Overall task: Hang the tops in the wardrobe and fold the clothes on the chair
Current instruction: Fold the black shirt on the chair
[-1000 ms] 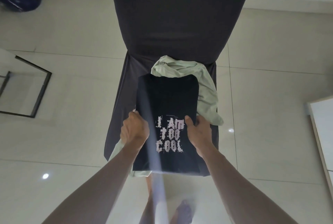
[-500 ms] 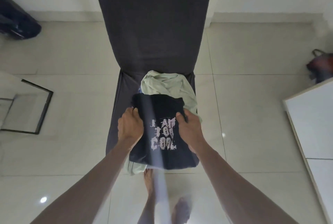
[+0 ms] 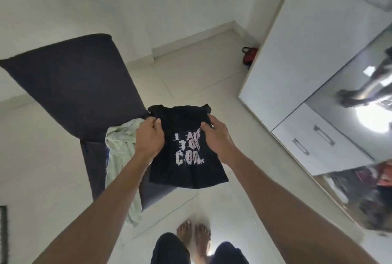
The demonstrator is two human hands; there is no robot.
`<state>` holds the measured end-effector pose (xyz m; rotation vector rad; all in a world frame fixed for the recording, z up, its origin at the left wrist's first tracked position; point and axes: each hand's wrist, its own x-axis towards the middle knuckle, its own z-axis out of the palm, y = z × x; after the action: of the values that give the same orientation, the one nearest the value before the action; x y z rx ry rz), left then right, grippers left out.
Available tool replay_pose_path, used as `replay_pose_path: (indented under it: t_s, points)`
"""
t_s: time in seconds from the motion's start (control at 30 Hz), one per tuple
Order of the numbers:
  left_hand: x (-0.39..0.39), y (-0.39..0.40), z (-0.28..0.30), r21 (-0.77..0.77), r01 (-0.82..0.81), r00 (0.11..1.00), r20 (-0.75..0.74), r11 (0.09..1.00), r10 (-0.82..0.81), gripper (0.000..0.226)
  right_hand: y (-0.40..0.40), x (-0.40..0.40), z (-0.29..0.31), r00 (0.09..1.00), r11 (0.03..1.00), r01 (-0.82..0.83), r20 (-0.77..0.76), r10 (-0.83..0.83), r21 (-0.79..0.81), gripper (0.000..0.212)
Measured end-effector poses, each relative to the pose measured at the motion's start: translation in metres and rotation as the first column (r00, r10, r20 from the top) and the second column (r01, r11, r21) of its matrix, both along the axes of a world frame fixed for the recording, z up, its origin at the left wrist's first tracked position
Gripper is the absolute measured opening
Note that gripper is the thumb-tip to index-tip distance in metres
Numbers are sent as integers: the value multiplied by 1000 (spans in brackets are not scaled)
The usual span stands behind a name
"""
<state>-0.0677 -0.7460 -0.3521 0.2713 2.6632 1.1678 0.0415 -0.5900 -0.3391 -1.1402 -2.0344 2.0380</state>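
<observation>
A black T-shirt (image 3: 186, 168) with pale "I AM TOO COOL" lettering hangs in the air, lifted off the chair. My left hand (image 3: 149, 136) grips its left shoulder and my right hand (image 3: 218, 138) grips its right side near the top. A pale green garment (image 3: 119, 147) lies crumpled on the seat of the dark-covered chair (image 3: 74, 85) and droops over the seat's front edge, left of the T-shirt. The white wardrobe (image 3: 286, 51) stands to the right.
The wardrobe has a mirrored door (image 3: 360, 104) and two drawers with metal handles (image 3: 314, 140). A red and black bag (image 3: 250, 55) sits on the floor by the wardrobe's far corner. My bare feet (image 3: 194, 234) stand on the pale tiled floor.
Both hands have lifted the black T-shirt off the chair and carried it right, toward the wardrobe. My view has swung right; the chair now lies to the left.
</observation>
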Motion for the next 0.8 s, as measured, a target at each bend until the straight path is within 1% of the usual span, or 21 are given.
replay_pose_path:
  t_s: [0.13,0.23,0.3,0.37,0.47,0.53,0.6,0.63,0.73,0.8]
  points:
    - [26,71,29,6,236,972,2,972,-236,27,44,60,34,967,967,253,-20,-253,8,40]
    - [49,112,38,57,355,933,35,933,-357,29,62,100,48,927,926,375,-5,-375,35,41]
    - [73,146,40,89,447,889,70,890,-453,30,77,136,52,881,881,472,5,-472,41,40]
    - [103,180,46,96,536,834,91,839,-543,30,90,174,56,829,828,559,2,-560,30,41]
    - [159,233,49,118,663,727,136,740,-673,32,115,243,58,739,739,674,-17,-674,5,36]
    - [196,264,51,143,725,653,168,674,-739,36,128,282,59,684,684,729,17,-729,6,32]
    - [238,296,51,180,780,565,210,600,-798,35,148,325,53,614,615,789,31,-788,-2,42]
    - [258,311,52,196,798,528,229,570,-818,33,158,344,52,586,586,810,36,-810,0,42]
    - [321,364,50,214,843,435,270,494,-859,32,194,409,46,536,537,843,37,-843,36,28]
    - [359,396,46,227,857,393,290,462,-872,30,218,448,40,501,502,865,29,-865,23,36]
